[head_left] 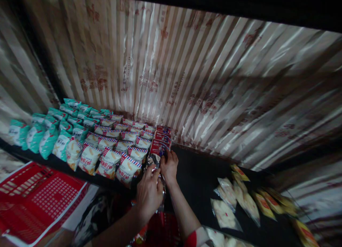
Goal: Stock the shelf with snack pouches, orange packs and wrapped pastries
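Observation:
On a dark shelf (197,175), a row of dark red snack packets (161,138) runs back toward the wall. My right hand (169,165) is closed on the front packet of that row, fingertips on its lower edge. My left hand (149,193) sits just in front of it, fingers curled round a shiny packet (153,162). Left of both hands stand rows of white packets with red-and-blue striped tops (120,150).
Green-and-white packets (53,133) fill the shelf's far left. A red plastic basket (34,200) sits at lower left. Yellow and clear snack bags (240,200) lie at right. A striped, shiny backing (187,79) rises behind the shelf.

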